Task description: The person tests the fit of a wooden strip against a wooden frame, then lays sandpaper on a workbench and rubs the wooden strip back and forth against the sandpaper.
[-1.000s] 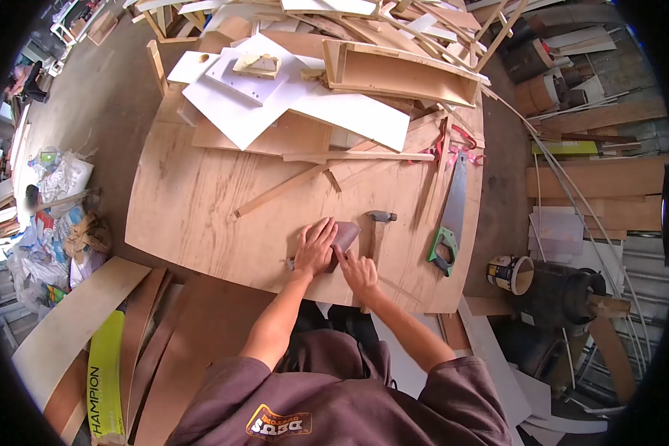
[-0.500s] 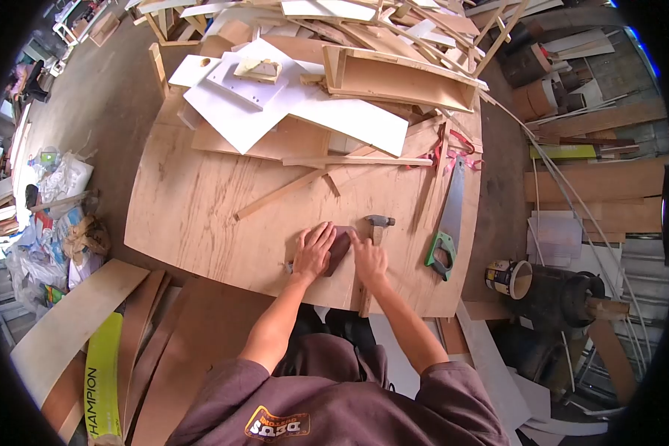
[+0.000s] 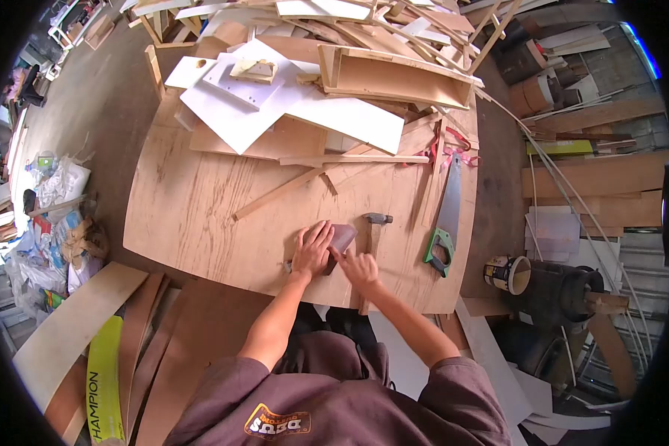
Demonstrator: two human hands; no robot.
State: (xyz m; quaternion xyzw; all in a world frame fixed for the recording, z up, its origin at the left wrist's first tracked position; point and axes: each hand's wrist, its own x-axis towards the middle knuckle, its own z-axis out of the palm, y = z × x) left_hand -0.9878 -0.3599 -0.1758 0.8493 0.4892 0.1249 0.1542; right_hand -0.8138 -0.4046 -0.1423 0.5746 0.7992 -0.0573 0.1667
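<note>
A reddish-brown sheet [image 3: 342, 238], which looks like sandpaper, lies on the plywood tabletop [image 3: 178, 201] near its front edge. Across its left part my left hand [image 3: 314, 251] presses down, fingers close together and holding it. My right hand [image 3: 360, 269] is at the sheet's lower right edge, index finger stretched to it and the other fingers curled; the thumb is partly hidden. Just right of the sheet lies a hammer [image 3: 375, 230], its head away from me and its lower handle partly behind my right hand. A handsaw [image 3: 449, 204] with a green handle rests farther right.
Wooden strips [image 3: 282, 192] lie beyond my hands. White boards [image 3: 238, 111], an open wooden box [image 3: 398, 74] and heaped offcuts cover the far side. A bucket [image 3: 507, 275] stands right of the table, plastic bags [image 3: 59, 223] lie left, and boards [image 3: 104, 379] lean at front left.
My right hand has slid down toward me along the sheet's right edge. More of the sheet's upper part now shows, with a lighter face. My left hand stays nearly in place.
</note>
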